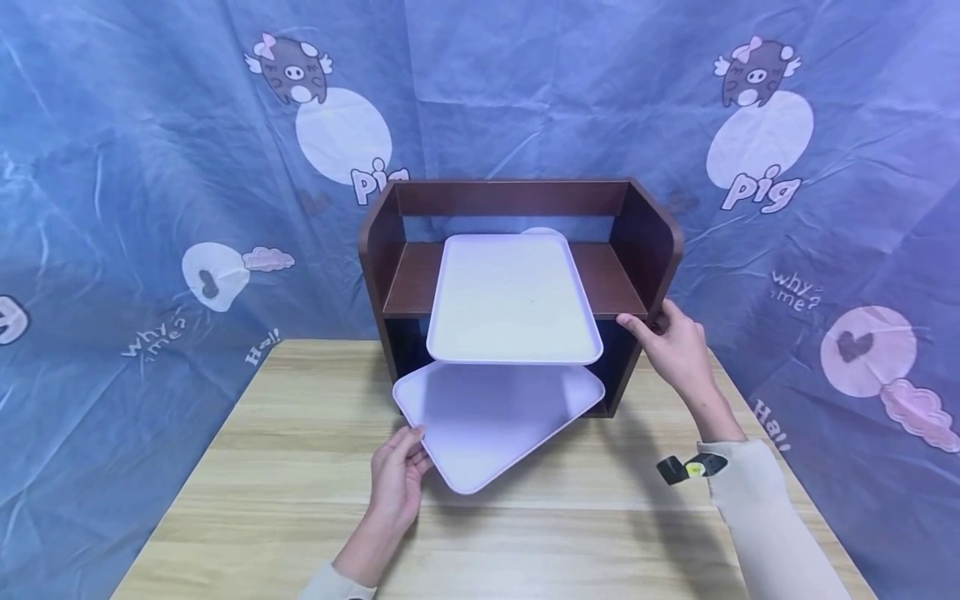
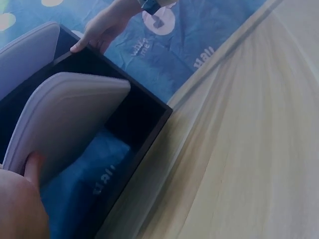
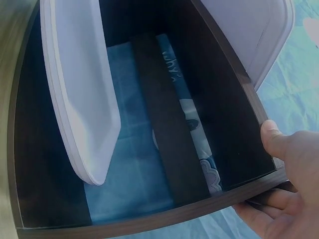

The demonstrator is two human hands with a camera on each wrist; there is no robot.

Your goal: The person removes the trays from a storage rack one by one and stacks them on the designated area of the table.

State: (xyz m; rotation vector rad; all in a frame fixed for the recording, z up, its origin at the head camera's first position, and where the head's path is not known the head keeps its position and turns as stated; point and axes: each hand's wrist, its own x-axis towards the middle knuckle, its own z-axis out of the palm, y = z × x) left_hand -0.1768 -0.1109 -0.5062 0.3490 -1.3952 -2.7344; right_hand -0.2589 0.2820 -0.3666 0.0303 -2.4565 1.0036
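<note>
head view: left grip (image 1: 396,477) pinches lower tray (image 1: 487,425) at its left edge, thumb at rim, fingers partly hidden beneath. tray is skewed, back part in lower bay (image 1: 612,358) of rack (image 1: 513,198), front corner out over counter (image 1: 300,467). right grip (image 1: 678,350) clasps rack's right side, thumb on shelf (image 1: 408,279) edge. upper tray (image 1: 513,300) hides lower tray's back. forearms (image 1: 371,546) reach forward, sleeves (image 1: 772,525) cut off at bottom.

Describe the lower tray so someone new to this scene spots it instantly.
On the wood-grain table stands a dark brown shelf unit. Jutting from its bottom opening is the lower tray, pale with rounded corners, its edge gripped by the left hand. Unlike the similar upper tray, straight on the level above with no hand on it, this one is turned askew.
</note>
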